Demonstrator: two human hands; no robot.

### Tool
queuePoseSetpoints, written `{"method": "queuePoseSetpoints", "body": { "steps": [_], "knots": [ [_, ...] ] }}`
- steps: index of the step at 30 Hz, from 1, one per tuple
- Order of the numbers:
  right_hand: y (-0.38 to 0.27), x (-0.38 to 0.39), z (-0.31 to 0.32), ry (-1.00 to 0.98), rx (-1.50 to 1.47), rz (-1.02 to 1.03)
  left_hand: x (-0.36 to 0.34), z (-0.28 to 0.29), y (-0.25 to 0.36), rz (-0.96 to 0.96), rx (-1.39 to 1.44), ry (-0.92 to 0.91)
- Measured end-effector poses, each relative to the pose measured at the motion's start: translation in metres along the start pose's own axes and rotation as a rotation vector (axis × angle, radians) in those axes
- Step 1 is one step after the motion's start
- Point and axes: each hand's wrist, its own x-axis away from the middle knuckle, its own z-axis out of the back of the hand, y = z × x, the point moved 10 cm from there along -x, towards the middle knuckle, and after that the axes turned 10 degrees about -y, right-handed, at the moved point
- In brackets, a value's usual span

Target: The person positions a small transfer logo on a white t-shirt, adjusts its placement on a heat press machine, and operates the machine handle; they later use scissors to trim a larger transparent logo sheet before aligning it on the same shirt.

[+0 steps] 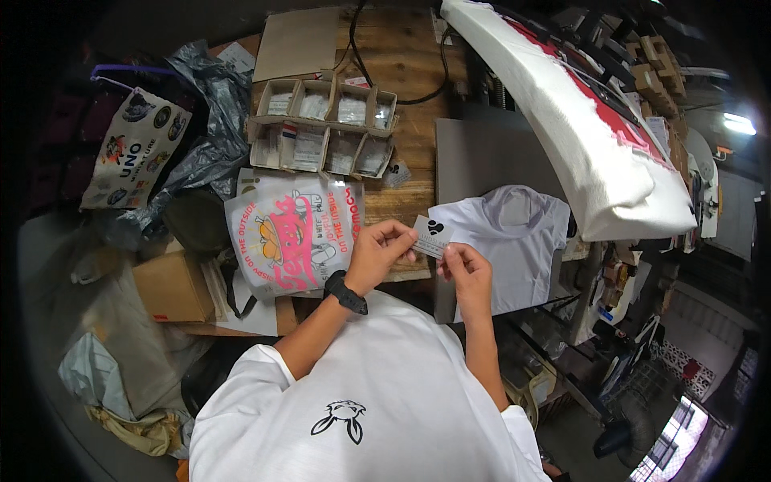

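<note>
A small pale translucent sheet [431, 234] with a black printed mark and small lettering is stretched between my two hands. My left hand [379, 255] pinches its left edge with thumb and fingertips, and a dark watch sits on that wrist. The lower right corner lies between the thumb and finger of my right hand [471, 277]. Just beyond the sheet, to the right, a white T-shirt [507, 241] is spread on a dark grey flat plate [482, 149]. A printed clear plastic sheet [293, 233] with pink lettering lies left of my left hand.
A divided cardboard box [321, 128] of small sheets stands on the wooden table [422, 80]. A long white cloth-covered panel [578, 136] juts in at the upper right. Further left are a printed cloth bag [138, 149], grey plastic wrapping [221, 104] and a brown carton [173, 285].
</note>
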Motion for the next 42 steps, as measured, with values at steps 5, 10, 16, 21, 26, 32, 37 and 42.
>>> {"method": "queuePoseSetpoints", "body": {
  "steps": [5, 10, 16, 21, 26, 32, 37, 42],
  "knots": [
    [0.009, -0.004, -0.004, 0.007, -0.012, 0.000, -0.004, 0.007, -0.006, 0.012, 0.016, -0.004],
    [0.017, -0.005, -0.004, 0.050, 0.032, -0.026, -0.005, -0.009, -0.005, 0.026, 0.177, -0.032],
    [0.022, -0.008, -0.004, 0.062, 0.022, -0.034, -0.016, -0.007, -0.012, 0.095, -0.007, -0.164],
    [0.034, -0.011, -0.004, 0.073, 0.081, -0.079, -0.014, 0.009, -0.023, 0.158, -0.228, -0.179],
    [0.030, -0.014, 0.002, 0.105, 0.118, -0.055, -0.034, 0.031, 0.034, -0.091, -0.564, -0.033],
    [0.021, 0.001, 0.028, 0.221, -0.037, -0.060, -0.151, 0.060, 0.146, -0.514, -1.042, 0.143],
    [0.017, 0.023, 0.045, 0.300, -0.028, -0.002, -0.259, 0.080, 0.102, -0.093, -1.873, -0.252],
    [0.040, 0.046, 0.067, 0.391, -0.017, -0.024, -0.302, 0.110, 0.030, 0.133, -2.166, -0.406]
  ]
}}
